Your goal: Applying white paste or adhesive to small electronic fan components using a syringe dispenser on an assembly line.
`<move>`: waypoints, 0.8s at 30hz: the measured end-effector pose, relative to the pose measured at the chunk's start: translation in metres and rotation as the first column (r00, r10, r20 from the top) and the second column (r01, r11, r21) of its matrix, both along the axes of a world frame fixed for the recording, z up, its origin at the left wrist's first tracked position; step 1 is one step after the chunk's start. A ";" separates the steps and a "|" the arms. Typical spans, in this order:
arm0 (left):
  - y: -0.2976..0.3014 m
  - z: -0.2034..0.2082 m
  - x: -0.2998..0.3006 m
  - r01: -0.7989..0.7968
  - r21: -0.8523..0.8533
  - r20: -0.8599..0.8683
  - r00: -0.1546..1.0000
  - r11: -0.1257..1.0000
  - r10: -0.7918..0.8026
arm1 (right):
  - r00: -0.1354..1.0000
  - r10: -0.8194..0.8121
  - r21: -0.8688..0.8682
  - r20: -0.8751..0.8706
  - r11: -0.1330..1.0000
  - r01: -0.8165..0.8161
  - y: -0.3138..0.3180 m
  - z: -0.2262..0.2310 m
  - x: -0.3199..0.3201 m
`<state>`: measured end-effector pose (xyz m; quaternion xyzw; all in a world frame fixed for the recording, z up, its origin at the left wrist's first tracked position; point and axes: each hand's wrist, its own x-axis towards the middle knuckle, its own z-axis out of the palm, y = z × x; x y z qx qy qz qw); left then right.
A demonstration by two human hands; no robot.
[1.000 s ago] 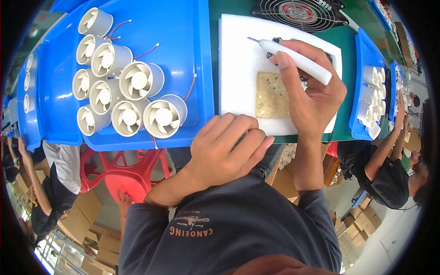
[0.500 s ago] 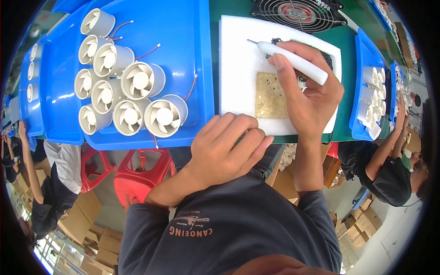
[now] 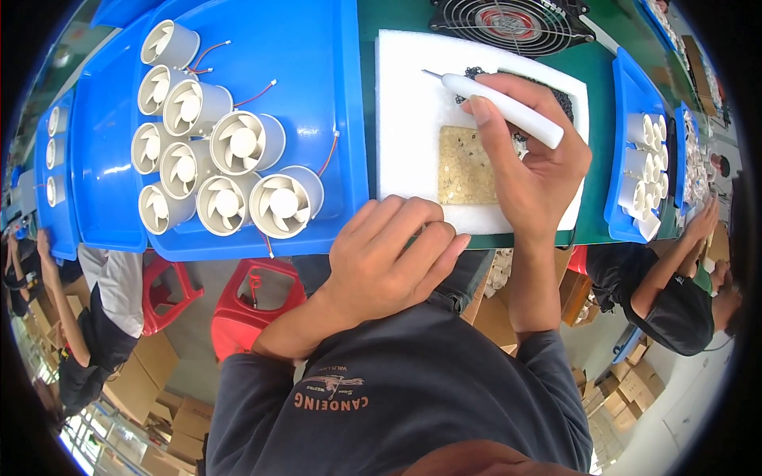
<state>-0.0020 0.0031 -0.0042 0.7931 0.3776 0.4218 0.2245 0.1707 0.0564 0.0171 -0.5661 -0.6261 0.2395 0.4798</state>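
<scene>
My right hand (image 3: 548, 159) grips a white pen-shaped tool (image 3: 516, 115) with a thin metal tip, held above a white foam tray (image 3: 406, 119). The tip points to the far left, over the foam's plain part. In the foam's recess lie a tan sheet (image 3: 464, 170) dotted with tiny pieces and a heap of small black parts (image 3: 562, 101), partly covered by my right hand. My left hand (image 3: 389, 254) is curled at the foam's near left corner, beside the blue tray (image 3: 317, 47). Its fingertips are tucked under, so anything in them is hidden.
Several white cylindrical fans (image 3: 283, 202) with thin wires stand in the blue tray. A black fan with a wire guard (image 3: 512, 24) lies beyond the foam. Another blue tray (image 3: 619, 159) holds white fans at right. Red stools (image 3: 246, 309) and co-workers are beyond the table edge.
The view has shifted very slightly; both my hands and the white tool keep nearly the same pose. At both sides, co-workers' arms have moved a little.
</scene>
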 end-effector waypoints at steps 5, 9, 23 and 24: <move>0.000 0.000 0.000 0.000 -0.001 0.005 1.000 1.000 0.000 | 1.000 0.000 -0.001 0.007 1.000 0.000 0.001 0.001 0.000; -0.002 0.000 0.001 -0.002 -0.002 0.000 1.000 1.000 0.002 | 0.999 -0.006 -0.013 0.042 1.000 0.007 -0.002 0.006 -0.002; 0.001 0.002 -0.002 0.013 -0.015 -0.012 1.000 1.000 -0.013 | 0.963 -0.092 -0.160 -0.252 0.986 0.052 0.002 0.004 -0.001; 0.000 0.004 -0.003 0.002 -0.025 -0.031 1.000 1.000 -0.003 | 0.955 -0.068 -0.128 -0.290 0.991 0.032 0.003 0.003 -0.002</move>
